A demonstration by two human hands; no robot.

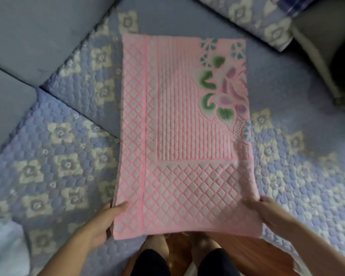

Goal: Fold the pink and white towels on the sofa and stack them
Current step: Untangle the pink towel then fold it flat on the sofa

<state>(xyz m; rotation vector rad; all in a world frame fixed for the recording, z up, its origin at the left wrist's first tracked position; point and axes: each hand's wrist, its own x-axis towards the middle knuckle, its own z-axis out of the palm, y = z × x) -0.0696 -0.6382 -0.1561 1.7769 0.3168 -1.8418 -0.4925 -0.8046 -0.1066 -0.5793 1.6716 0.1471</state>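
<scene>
Item: pink towel, folded, flat on the sofa (no readable label). My left hand and right hand each grip a near corner, thumbs on top.

We reach both bare forearms forward from the bottom corners. Our left hand curls at the near-left corner, thumb on top, fingers tucked under. Our right hand clasps the near-right edge, fingers on top.
</scene>
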